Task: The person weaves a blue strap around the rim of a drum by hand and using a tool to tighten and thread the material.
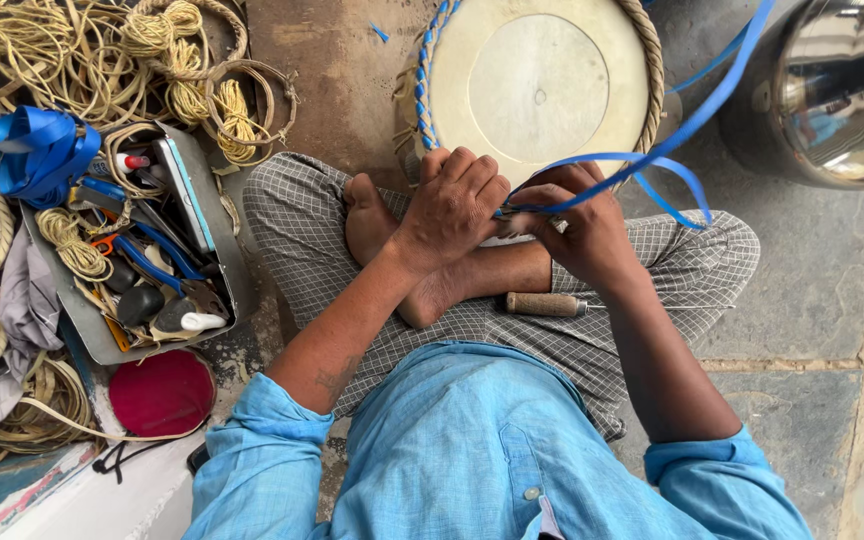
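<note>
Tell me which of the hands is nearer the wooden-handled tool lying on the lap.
Right. The right hand is just above the wooden-handled tool, gripping blue strip; the left hand sits farther up-left.

I see no signs or labels from here. The one possible screen is a flat rectangular device [184,190], like a phone or tablet with a pale blue edge, standing on its side in the grey metal tray [227,262] at my left.
</note>
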